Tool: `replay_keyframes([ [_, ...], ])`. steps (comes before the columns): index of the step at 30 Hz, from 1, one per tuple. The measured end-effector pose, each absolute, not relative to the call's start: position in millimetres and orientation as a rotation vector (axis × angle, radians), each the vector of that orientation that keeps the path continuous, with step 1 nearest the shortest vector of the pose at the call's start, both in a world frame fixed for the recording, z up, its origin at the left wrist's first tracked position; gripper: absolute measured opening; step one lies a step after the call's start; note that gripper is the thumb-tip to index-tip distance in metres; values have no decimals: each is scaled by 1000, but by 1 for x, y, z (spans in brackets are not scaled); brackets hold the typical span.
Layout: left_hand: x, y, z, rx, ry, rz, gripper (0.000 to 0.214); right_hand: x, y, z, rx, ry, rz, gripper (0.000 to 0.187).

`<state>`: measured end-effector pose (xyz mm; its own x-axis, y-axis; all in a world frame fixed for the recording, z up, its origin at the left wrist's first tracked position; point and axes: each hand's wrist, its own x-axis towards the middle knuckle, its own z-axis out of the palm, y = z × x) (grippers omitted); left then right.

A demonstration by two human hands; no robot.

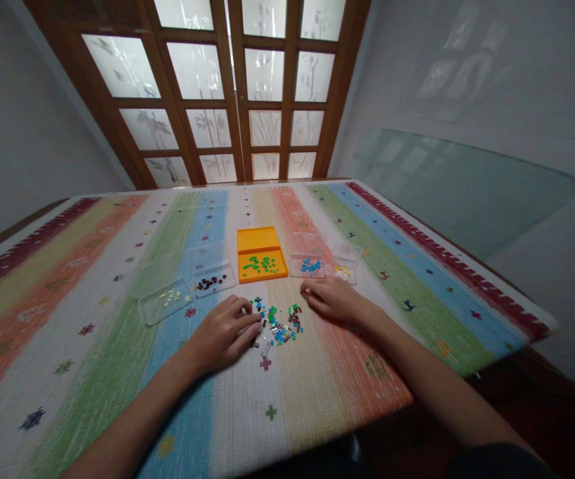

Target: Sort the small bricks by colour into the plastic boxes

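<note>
On the striped tablecloth lies a loose pile of small building-brick pieces (278, 326) in blue, green, brown and grey. My left hand (227, 330) rests at the pile's left edge, its fingers bent and the thumb and index tips close together beside the pieces. To the pile's upper right, my right hand (335, 297) has its fingers curled in, just below the clear box of blue pieces (310, 266). Whatever either hand may hold between the fingertips is too small or hidden to make out.
Behind the pile stands an open orange box (257, 238) with green pieces. Left of it are a clear box (230, 285) of dark brown pieces and another (148, 318) of pale ones. A small clear box with yellow pieces (343, 271) sits at the right.
</note>
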<state>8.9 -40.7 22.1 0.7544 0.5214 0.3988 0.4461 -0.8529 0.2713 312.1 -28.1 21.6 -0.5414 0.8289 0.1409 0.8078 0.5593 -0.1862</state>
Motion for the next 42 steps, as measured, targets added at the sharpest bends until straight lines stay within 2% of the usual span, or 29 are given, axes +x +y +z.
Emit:
replay_keyframes([
  [7, 11, -37, 18, 2728, 824, 824, 27, 311, -30, 25, -1388, -2602, 118, 17],
  [29, 19, -28, 15, 2729, 841, 800, 20, 310, -29, 25, -1433, -2622, 120, 15],
  [42, 23, -21, 19, 2771, 707, 741, 27, 309, -30, 25, -1421, -2614, 123, 16],
])
